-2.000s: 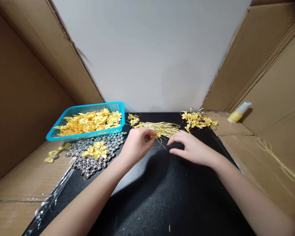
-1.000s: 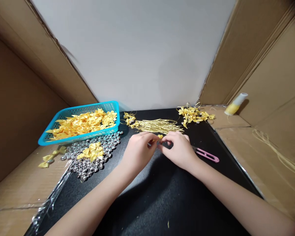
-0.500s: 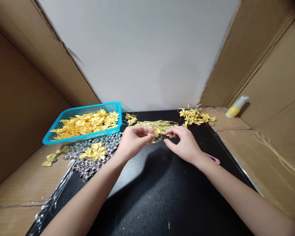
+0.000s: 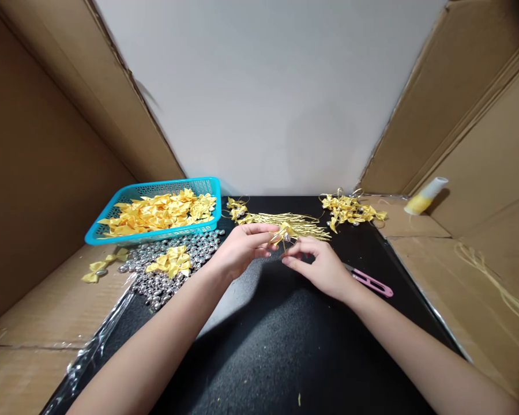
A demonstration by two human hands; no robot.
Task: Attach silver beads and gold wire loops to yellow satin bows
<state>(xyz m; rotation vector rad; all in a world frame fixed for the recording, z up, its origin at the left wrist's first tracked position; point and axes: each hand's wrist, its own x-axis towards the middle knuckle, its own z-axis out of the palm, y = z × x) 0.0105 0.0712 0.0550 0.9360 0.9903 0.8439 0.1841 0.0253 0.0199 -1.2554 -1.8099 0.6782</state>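
Between my hands is a yellow ribbon bow (image 4: 281, 231) with a silver bell-like bead (image 4: 286, 237) at its middle. My left hand (image 4: 245, 246) pinches the bow from the left, fingers closed on its loop. My right hand (image 4: 313, 259) has thumb and fingertips pressed together on a thin gold cord (image 4: 284, 246) hanging below the bead. Just behind the hands lies a bundle of cut gold cords (image 4: 303, 222), partly covered by the fingers. Pink thread snips (image 4: 374, 283) rest on the black table beside my right wrist.
A blue basket (image 4: 93, 235) full of yellow bows stands at left, with many silver beads (image 4: 158, 293) spread before it and loose bows (image 4: 173, 261) on them. Finished-looking corded bows (image 4: 346, 208) are piled at back right. A yellow-white thread cone (image 4: 426, 196) stands on cardboard.
The view has shifted slightly, so the surroundings appear farther right. The bow has turned and its silver bead now shows. My right fingers have closed on the cord below it.
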